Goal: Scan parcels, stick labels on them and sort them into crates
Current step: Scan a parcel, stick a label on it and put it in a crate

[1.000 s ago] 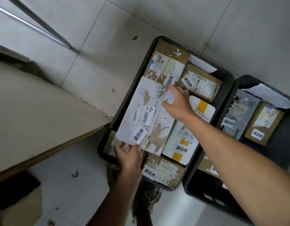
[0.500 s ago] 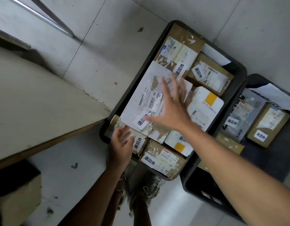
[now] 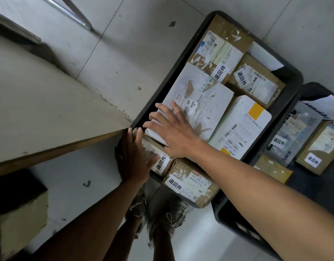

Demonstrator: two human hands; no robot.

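A large white parcel [image 3: 198, 98] with torn paper and a barcode lies on top of other parcels in a black crate [image 3: 170, 72] on the floor. My right hand [image 3: 173, 132] lies flat on its near end with the fingers spread. My left hand [image 3: 132, 157] hovers with straight fingers over a brown labelled parcel [image 3: 160, 161] at the crate's near left corner. Several brown and white parcels with white stickers fill the crate around it.
A second black crate [image 3: 286, 117] to the right holds a grey bag parcel [image 3: 296, 132] and a brown box [image 3: 320, 147]. A wooden tabletop [image 3: 40, 110] juts in from the left. A cardboard box [image 3: 19, 219] stands under it. My shoes [image 3: 162, 215] are below the crate.
Both hands let go of the white parcel after laying it in the crate. My right hand slid from its far end to its near end. My left hand lifted off its corner.
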